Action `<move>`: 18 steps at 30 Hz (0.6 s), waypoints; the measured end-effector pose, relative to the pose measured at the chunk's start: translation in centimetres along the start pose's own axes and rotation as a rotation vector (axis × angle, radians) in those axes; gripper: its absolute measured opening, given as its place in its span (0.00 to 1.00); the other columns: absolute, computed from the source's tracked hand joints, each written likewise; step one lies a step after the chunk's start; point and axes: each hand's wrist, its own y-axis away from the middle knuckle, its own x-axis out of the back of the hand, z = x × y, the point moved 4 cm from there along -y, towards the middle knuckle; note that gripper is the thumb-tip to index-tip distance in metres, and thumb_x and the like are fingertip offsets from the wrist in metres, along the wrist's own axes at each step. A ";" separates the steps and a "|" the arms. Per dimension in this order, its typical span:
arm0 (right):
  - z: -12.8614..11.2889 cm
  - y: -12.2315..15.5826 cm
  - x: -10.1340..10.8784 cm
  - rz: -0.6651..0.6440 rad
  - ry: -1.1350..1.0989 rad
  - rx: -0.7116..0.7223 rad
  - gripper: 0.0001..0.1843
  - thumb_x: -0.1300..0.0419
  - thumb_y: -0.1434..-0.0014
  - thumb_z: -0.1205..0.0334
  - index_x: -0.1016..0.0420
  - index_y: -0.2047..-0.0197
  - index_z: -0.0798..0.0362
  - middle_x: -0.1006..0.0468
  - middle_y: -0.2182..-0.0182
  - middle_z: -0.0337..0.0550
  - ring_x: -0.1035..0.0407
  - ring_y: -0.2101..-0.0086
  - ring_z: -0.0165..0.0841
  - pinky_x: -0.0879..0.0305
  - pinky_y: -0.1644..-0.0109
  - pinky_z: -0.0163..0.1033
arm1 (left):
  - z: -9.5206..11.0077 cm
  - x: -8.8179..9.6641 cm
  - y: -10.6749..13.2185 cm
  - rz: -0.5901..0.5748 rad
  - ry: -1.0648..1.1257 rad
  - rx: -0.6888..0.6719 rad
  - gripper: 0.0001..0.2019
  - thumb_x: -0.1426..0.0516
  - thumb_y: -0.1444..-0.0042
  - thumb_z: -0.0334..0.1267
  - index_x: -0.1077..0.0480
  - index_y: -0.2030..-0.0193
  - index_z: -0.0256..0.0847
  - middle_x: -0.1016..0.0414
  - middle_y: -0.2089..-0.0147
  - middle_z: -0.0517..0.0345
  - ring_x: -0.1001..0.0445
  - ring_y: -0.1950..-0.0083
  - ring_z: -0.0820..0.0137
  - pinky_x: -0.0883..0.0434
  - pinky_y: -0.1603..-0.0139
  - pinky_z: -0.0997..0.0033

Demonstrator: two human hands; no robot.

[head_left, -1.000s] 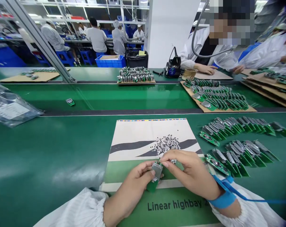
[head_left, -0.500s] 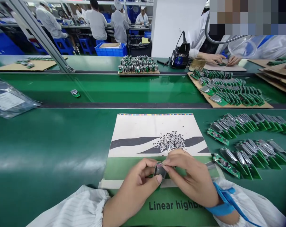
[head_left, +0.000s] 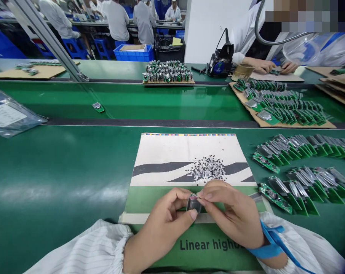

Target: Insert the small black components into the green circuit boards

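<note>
Left hand (head_left: 158,224) curled, thumb and fingers pinching a silver-shielded circuit board (head_left: 194,203) just above a printed sheet (head_left: 172,156); right hand (head_left: 232,213) closing from the other side, fingertips (head_left: 203,194) pressed together at the board's top edge. Blue wrist strap (head_left: 268,249) around the right wrist. Below the hands, dark lettering (head_left: 206,245) reading "Linear high", the rest hidden by the right hand. Heap of tiny silver-and-black components (head_left: 208,169) on the sheet, just beyond the fingers; rows of green circuit boards (head_left: 301,150) off to the right.
</note>
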 end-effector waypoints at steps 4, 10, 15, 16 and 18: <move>0.0 -0.1 -0.1 -0.001 0.018 0.023 0.18 0.45 0.40 0.78 0.33 0.54 0.46 0.24 0.68 0.42 0.28 0.64 0.34 0.26 0.64 0.41 | 0.0 0.1 0.0 0.013 -0.005 -0.005 0.10 0.36 0.47 0.41 0.31 0.64 0.42 0.30 0.59 0.58 0.31 0.58 0.71 0.33 0.61 0.74; -0.2 -0.1 -0.5 0.043 -0.038 -0.020 0.17 0.44 0.42 0.79 0.32 0.56 0.46 0.24 0.69 0.41 0.28 0.66 0.34 0.27 0.63 0.42 | -0.1 0.0 0.0 -0.004 -0.034 -0.049 0.07 0.38 0.45 0.38 0.32 0.64 0.43 0.31 0.57 0.58 0.30 0.56 0.70 0.33 0.58 0.73; 0.2 0.5 -0.8 0.111 -0.160 -0.122 0.16 0.43 0.42 0.79 0.32 0.58 0.48 0.24 0.68 0.40 0.28 0.64 0.34 0.28 0.62 0.41 | -0.2 -0.1 0.0 -0.029 -0.034 -0.100 0.04 0.40 0.43 0.36 0.31 0.62 0.45 0.32 0.56 0.59 0.30 0.55 0.71 0.32 0.57 0.73; 0.3 0.6 -0.8 0.123 -0.180 -0.140 0.16 0.43 0.42 0.79 0.32 0.58 0.48 0.24 0.67 0.40 0.28 0.63 0.34 0.28 0.62 0.41 | -0.2 -0.1 0.0 -0.036 -0.029 -0.101 0.03 0.40 0.43 0.35 0.31 0.62 0.45 0.32 0.56 0.59 0.30 0.56 0.71 0.31 0.57 0.73; 0.3 0.8 -0.9 0.143 -0.209 -0.157 0.16 0.42 0.43 0.80 0.32 0.59 0.48 0.25 0.67 0.40 0.28 0.63 0.33 0.28 0.62 0.41 | -0.2 -0.1 0.0 -0.049 -0.011 -0.096 0.04 0.40 0.43 0.34 0.30 0.62 0.45 0.32 0.56 0.59 0.30 0.55 0.72 0.30 0.55 0.72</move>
